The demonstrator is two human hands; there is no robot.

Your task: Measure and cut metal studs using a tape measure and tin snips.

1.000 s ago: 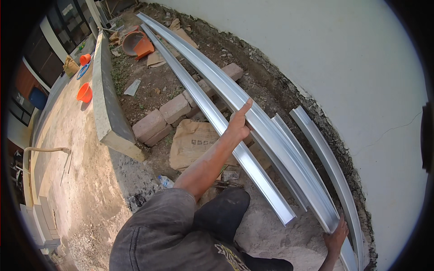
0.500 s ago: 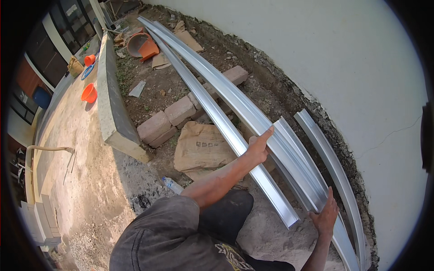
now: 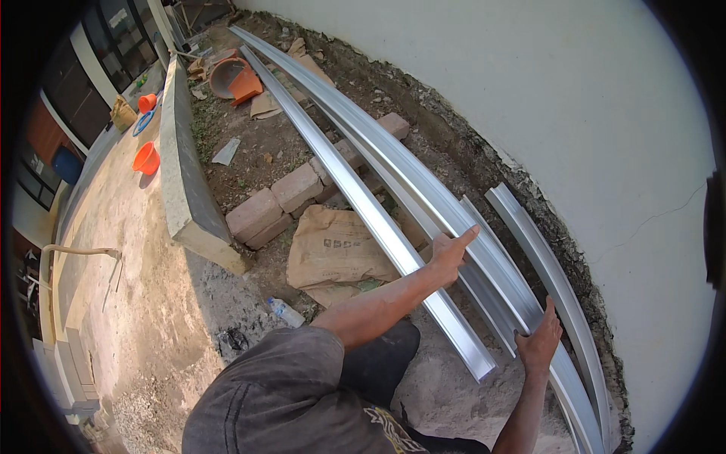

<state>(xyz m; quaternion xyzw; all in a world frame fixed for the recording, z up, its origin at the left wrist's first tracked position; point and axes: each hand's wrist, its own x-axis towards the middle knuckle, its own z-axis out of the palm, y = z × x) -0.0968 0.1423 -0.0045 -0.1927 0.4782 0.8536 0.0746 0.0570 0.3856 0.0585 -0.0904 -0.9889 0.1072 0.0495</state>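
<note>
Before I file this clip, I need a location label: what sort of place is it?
Probably an outdoor building site beside a house: long metal channels near a white wall, plus pinkish blocks on bare soil.

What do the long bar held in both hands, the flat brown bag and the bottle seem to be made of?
Long bar: bare, shiny metal, perhaps galvanised steel or aluminium; it is silvery with bright reflections. Brown bag: probably matte paper, judging by its creases, though woven plastic is possible. Bottle: most likely clear plastic; it looks see-through.
</note>
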